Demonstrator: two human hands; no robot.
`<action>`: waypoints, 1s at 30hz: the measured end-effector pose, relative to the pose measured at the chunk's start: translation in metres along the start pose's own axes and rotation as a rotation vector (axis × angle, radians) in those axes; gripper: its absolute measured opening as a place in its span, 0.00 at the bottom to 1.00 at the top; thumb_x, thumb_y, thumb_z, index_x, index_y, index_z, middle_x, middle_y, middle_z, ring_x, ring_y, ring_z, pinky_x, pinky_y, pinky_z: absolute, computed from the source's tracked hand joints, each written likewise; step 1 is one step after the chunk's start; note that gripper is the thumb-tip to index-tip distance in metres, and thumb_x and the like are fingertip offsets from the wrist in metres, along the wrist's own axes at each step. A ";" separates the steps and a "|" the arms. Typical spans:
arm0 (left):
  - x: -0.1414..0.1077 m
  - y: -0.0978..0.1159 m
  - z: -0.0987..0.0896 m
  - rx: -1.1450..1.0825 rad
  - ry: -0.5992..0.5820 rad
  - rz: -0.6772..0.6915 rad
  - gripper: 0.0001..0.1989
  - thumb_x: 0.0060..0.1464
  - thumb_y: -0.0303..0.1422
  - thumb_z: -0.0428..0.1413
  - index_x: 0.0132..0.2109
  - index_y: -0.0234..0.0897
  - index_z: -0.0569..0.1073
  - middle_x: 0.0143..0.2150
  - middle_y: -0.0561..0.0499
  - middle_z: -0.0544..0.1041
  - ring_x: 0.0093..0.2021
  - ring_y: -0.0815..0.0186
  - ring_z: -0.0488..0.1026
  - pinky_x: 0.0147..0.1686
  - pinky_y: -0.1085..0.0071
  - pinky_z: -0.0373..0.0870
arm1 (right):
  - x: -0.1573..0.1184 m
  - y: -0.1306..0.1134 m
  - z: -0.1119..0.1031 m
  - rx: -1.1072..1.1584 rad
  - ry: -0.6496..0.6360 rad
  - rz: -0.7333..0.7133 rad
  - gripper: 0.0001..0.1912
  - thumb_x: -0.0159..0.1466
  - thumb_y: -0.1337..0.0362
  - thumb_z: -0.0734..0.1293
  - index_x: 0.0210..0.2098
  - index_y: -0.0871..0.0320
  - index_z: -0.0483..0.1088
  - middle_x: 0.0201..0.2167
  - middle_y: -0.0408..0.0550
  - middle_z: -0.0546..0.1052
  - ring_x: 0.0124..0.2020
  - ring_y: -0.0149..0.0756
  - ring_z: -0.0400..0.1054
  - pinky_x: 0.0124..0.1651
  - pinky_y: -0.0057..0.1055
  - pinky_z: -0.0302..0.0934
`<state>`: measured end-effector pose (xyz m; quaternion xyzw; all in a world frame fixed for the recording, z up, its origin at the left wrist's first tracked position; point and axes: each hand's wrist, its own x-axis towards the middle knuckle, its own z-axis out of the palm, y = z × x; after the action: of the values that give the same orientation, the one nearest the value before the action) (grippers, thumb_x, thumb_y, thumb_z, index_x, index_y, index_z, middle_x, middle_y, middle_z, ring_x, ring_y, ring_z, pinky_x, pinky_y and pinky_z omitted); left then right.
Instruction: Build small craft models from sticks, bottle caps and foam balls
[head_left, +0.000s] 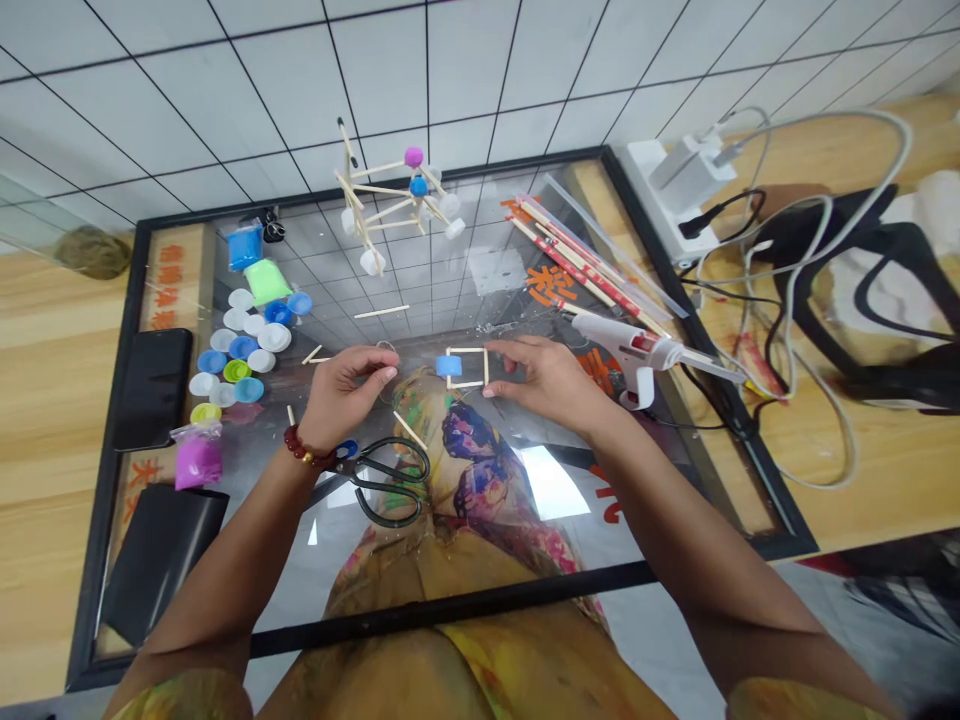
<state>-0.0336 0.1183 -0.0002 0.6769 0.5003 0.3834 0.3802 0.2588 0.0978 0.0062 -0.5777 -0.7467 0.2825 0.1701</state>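
A small square frame of pale wooden sticks [469, 351] with a blue bottle cap [448, 366] at its left side is over the glass tabletop. My right hand [544, 380] has thumb and fingertips at the two right corners of this frame, holding it. To the left, my left hand [349, 392] is closed, thumb against fingers; a thin strand shows near the tips, but what they pinch is unclear. Black-handled scissors [390, 485] lie below my left hand, beside a loose stick [410, 430]. Another stick [382, 312] lies farther back.
A stick structure [390, 205] with caps and coloured balls stands at the back. Bottle caps [242, 347], clay packets [199, 460] and a phone [152, 388] lie left. A glue gun [637, 350], stick packets [581, 265] and a power strip with cables [671, 205] are right.
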 end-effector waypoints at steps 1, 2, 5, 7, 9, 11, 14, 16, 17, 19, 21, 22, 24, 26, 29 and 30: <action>0.000 0.000 0.000 -0.007 0.001 -0.007 0.06 0.53 0.35 0.65 0.38 0.41 0.83 0.39 0.48 0.84 0.41 0.62 0.79 0.45 0.66 0.75 | 0.000 0.001 0.001 0.002 0.006 -0.001 0.26 0.58 0.61 0.76 0.56 0.57 0.75 0.32 0.44 0.75 0.33 0.35 0.68 0.37 0.30 0.58; 0.000 0.000 0.000 -0.017 0.001 -0.018 0.06 0.52 0.35 0.65 0.38 0.41 0.83 0.39 0.48 0.84 0.41 0.62 0.79 0.45 0.67 0.74 | 0.000 0.002 0.001 0.005 0.011 0.000 0.27 0.58 0.60 0.76 0.56 0.57 0.74 0.32 0.44 0.75 0.33 0.35 0.68 0.37 0.30 0.58; 0.000 0.000 0.000 -0.050 0.010 -0.050 0.07 0.50 0.35 0.66 0.38 0.40 0.84 0.39 0.49 0.84 0.40 0.62 0.79 0.45 0.67 0.75 | 0.000 0.004 0.000 0.013 0.003 0.005 0.31 0.56 0.59 0.77 0.58 0.58 0.73 0.33 0.45 0.76 0.34 0.36 0.69 0.37 0.31 0.59; 0.000 0.000 0.000 -0.061 0.012 -0.060 0.07 0.50 0.34 0.67 0.38 0.40 0.84 0.39 0.48 0.84 0.40 0.62 0.79 0.45 0.67 0.74 | 0.001 0.004 -0.002 0.013 -0.016 0.003 0.32 0.56 0.59 0.77 0.59 0.59 0.73 0.34 0.45 0.76 0.33 0.36 0.69 0.38 0.32 0.59; 0.000 0.000 0.000 -0.062 0.012 -0.061 0.06 0.50 0.34 0.67 0.37 0.40 0.84 0.39 0.48 0.84 0.41 0.62 0.79 0.46 0.67 0.74 | 0.001 0.004 -0.004 0.016 -0.036 -0.003 0.30 0.56 0.59 0.76 0.57 0.59 0.74 0.33 0.45 0.76 0.33 0.36 0.68 0.37 0.31 0.59; 0.000 -0.001 0.000 -0.057 0.009 -0.058 0.06 0.51 0.34 0.67 0.38 0.40 0.84 0.39 0.47 0.84 0.41 0.62 0.79 0.46 0.67 0.74 | 0.002 0.002 -0.006 0.017 -0.052 -0.006 0.27 0.58 0.60 0.75 0.56 0.58 0.75 0.33 0.46 0.76 0.33 0.36 0.69 0.38 0.31 0.59; -0.001 -0.002 0.000 -0.035 0.000 -0.036 0.06 0.52 0.34 0.65 0.38 0.40 0.84 0.40 0.47 0.84 0.41 0.61 0.79 0.46 0.66 0.74 | 0.003 -0.001 -0.010 0.003 -0.070 0.002 0.24 0.60 0.62 0.74 0.56 0.57 0.75 0.33 0.47 0.77 0.35 0.38 0.70 0.40 0.33 0.60; -0.001 -0.002 0.000 -0.017 -0.005 -0.021 0.06 0.53 0.34 0.64 0.39 0.41 0.84 0.40 0.48 0.84 0.41 0.61 0.79 0.46 0.66 0.74 | 0.004 -0.004 -0.012 -0.007 -0.080 0.014 0.24 0.60 0.62 0.73 0.56 0.55 0.75 0.33 0.48 0.78 0.36 0.39 0.71 0.41 0.34 0.61; -0.001 -0.002 0.000 -0.009 -0.006 -0.016 0.06 0.54 0.34 0.64 0.39 0.41 0.83 0.40 0.48 0.84 0.41 0.62 0.79 0.46 0.66 0.74 | 0.004 -0.004 -0.012 -0.011 -0.083 0.019 0.24 0.60 0.62 0.73 0.56 0.54 0.75 0.33 0.48 0.78 0.36 0.40 0.71 0.41 0.34 0.62; -0.001 -0.002 0.000 -0.003 -0.006 -0.013 0.06 0.54 0.34 0.64 0.38 0.41 0.83 0.39 0.48 0.84 0.41 0.62 0.79 0.46 0.66 0.75 | 0.004 -0.005 -0.012 -0.016 -0.085 0.026 0.24 0.61 0.62 0.73 0.56 0.54 0.75 0.34 0.48 0.78 0.36 0.41 0.72 0.41 0.35 0.62; -0.001 -0.002 0.000 -0.004 -0.003 -0.016 0.06 0.53 0.34 0.64 0.38 0.40 0.83 0.39 0.48 0.84 0.41 0.62 0.79 0.46 0.67 0.75 | 0.004 -0.004 -0.012 -0.019 -0.080 0.027 0.24 0.60 0.62 0.73 0.56 0.54 0.75 0.34 0.49 0.79 0.36 0.41 0.72 0.41 0.35 0.62; -0.001 -0.002 0.000 -0.005 -0.002 -0.016 0.06 0.53 0.34 0.64 0.38 0.40 0.83 0.39 0.48 0.84 0.41 0.62 0.79 0.45 0.67 0.75 | 0.004 -0.003 -0.011 -0.020 -0.079 0.025 0.24 0.60 0.62 0.73 0.56 0.54 0.75 0.34 0.49 0.79 0.36 0.42 0.72 0.41 0.36 0.62; 0.000 -0.002 0.000 0.005 -0.006 -0.011 0.06 0.54 0.34 0.64 0.38 0.40 0.83 0.39 0.48 0.84 0.41 0.62 0.79 0.45 0.67 0.75 | 0.004 -0.001 -0.010 -0.016 -0.076 0.017 0.24 0.60 0.61 0.73 0.56 0.54 0.75 0.34 0.48 0.79 0.36 0.41 0.73 0.41 0.36 0.63; 0.000 -0.002 -0.001 0.026 -0.009 -0.003 0.06 0.54 0.35 0.64 0.39 0.40 0.83 0.40 0.48 0.84 0.42 0.62 0.80 0.46 0.67 0.75 | 0.005 0.001 -0.008 -0.008 -0.067 0.005 0.24 0.60 0.60 0.73 0.56 0.54 0.75 0.34 0.47 0.79 0.36 0.41 0.73 0.40 0.36 0.63; -0.001 -0.002 -0.001 0.061 -0.018 -0.003 0.07 0.55 0.35 0.63 0.39 0.39 0.82 0.41 0.48 0.84 0.42 0.62 0.80 0.46 0.66 0.76 | 0.005 0.005 -0.008 0.027 -0.045 -0.019 0.29 0.57 0.59 0.75 0.57 0.55 0.74 0.33 0.47 0.78 0.36 0.43 0.74 0.40 0.37 0.65; -0.001 -0.003 -0.002 0.067 -0.018 -0.003 0.07 0.55 0.35 0.63 0.39 0.38 0.82 0.41 0.48 0.84 0.42 0.62 0.80 0.46 0.66 0.76 | 0.005 0.007 -0.008 0.049 -0.042 -0.024 0.31 0.55 0.58 0.76 0.58 0.56 0.74 0.32 0.47 0.78 0.36 0.44 0.74 0.39 0.38 0.66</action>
<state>-0.0363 0.1180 -0.0022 0.6919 0.5105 0.3595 0.3625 0.2675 0.1054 0.0077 -0.5583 -0.7497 0.3107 0.1721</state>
